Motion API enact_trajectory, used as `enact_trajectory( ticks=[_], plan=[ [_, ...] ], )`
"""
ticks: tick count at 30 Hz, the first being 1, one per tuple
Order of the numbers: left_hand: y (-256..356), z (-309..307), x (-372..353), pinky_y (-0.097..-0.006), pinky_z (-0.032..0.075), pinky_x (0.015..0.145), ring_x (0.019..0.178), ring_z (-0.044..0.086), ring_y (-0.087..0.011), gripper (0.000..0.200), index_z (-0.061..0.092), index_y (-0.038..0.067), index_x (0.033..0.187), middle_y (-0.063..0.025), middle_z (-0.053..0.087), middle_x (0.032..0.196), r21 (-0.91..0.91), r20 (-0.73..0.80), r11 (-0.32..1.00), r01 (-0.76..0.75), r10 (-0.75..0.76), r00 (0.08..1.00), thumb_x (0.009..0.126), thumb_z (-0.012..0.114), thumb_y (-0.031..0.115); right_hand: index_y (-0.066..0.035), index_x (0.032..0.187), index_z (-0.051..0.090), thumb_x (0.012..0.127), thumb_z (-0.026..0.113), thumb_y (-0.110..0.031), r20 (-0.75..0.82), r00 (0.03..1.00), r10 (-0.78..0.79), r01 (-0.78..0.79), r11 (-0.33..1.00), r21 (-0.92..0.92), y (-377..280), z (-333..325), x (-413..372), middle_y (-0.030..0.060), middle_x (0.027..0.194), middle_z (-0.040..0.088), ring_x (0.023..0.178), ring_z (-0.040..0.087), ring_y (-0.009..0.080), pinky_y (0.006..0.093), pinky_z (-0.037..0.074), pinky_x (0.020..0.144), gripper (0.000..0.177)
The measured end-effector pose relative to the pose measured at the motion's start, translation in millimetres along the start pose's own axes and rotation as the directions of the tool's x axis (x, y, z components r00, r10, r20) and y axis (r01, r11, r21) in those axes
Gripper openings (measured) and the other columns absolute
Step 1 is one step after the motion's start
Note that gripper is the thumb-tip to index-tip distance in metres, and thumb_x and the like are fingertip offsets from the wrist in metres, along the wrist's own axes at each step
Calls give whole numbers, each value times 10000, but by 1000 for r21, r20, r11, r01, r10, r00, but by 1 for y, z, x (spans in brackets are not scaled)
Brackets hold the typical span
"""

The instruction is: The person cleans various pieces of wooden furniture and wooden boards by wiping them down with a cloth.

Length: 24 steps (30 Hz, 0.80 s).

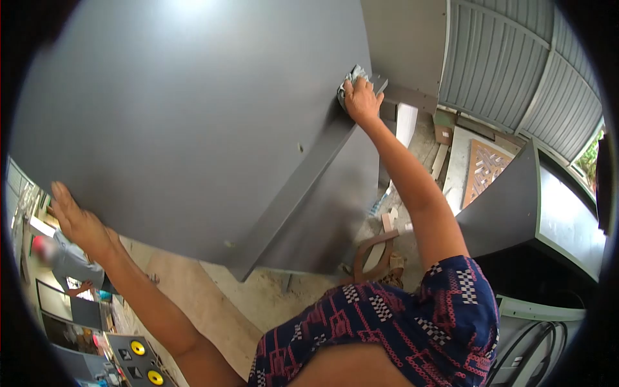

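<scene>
A large dark grey panel (187, 135) fills the upper left in front of me, with a narrow grey strip (290, 193) standing out from it at a slant. My right hand (363, 103) presses a crumpled, patterned rag (356, 73) against the upper end of that strip. Its fingers are closed over the cloth. At the panel's left edge, my left hand (80, 222) rests with fingers stretched out, holding nothing. Two small pale marks show on the panel near the strip.
On the right stands a dark grey cabinet (496, 200), with black cables (535, 348) below it. A patterned wooden panel (487, 169) lies behind. A co-worker (77, 261) is at the far left, above a speaker box (138, 361) with yellow cones. Corrugated metal walls (503, 58) the right.
</scene>
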<state>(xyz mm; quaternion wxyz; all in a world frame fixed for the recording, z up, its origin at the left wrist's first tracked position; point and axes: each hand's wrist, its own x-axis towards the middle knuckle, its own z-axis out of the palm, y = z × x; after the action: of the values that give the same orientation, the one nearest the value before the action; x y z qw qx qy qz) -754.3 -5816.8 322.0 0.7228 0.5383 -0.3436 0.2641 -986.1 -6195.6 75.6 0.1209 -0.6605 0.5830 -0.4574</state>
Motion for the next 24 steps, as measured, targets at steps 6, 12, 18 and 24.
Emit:
enact_trajectory(
  ticks=[6, 12, 18, 24],
  plan=[
    [-6, -2, 5, -293, 456, 849, 985, 548, -194, 462, 484, -58, 1168, -124, 544, 1124, -21, 46, 998, -62, 63, 997, 876, 572, 288, -44, 1159, 471, 809, 549, -358, 33, 943, -332, 330, 942, 69, -31, -18, -108, 153, 1046, 537, 1019, 511, 314, 522, 229, 969, 476],
    [-16, -3, 10, -291, 486, 797, 911, 570, -183, 409, 507, -51, 1100, -120, 567, 1036, -107, 102, 989, -102, 113, 988, 880, 575, 287, -96, 1163, 501, 704, 642, -267, 1, 840, -543, 494, 765, 414, -71, -38, -228, 156, 1093, 493, 1069, 465, 302, 522, 206, 983, 510],
    [-6, 0, 0, -290, 482, 810, 919, 570, -186, 441, 510, -49, 1047, -125, 566, 1022, -34, 144, 997, -65, 70, 987, 886, 554, 359, -109, 1163, 510, 526, 647, -102, -87, 526, -846, 694, 367, 619, -71, -44, -330, 152, 1141, 455, 1083, 443, 305, 493, 271, 905, 651],
    [-3, 6, -3, -276, 476, 805, 892, 564, -176, 415, 510, -29, 982, -112, 566, 978, -19, 92, 987, -157, 158, 983, 889, 545, 374, -73, 1084, 505, 586, 659, -54, -70, 818, -571, 412, 495, 765, -59, 4, -371, 168, 1106, 431, 1012, 413, 343, 470, 320, 877, 522]
  ],
)
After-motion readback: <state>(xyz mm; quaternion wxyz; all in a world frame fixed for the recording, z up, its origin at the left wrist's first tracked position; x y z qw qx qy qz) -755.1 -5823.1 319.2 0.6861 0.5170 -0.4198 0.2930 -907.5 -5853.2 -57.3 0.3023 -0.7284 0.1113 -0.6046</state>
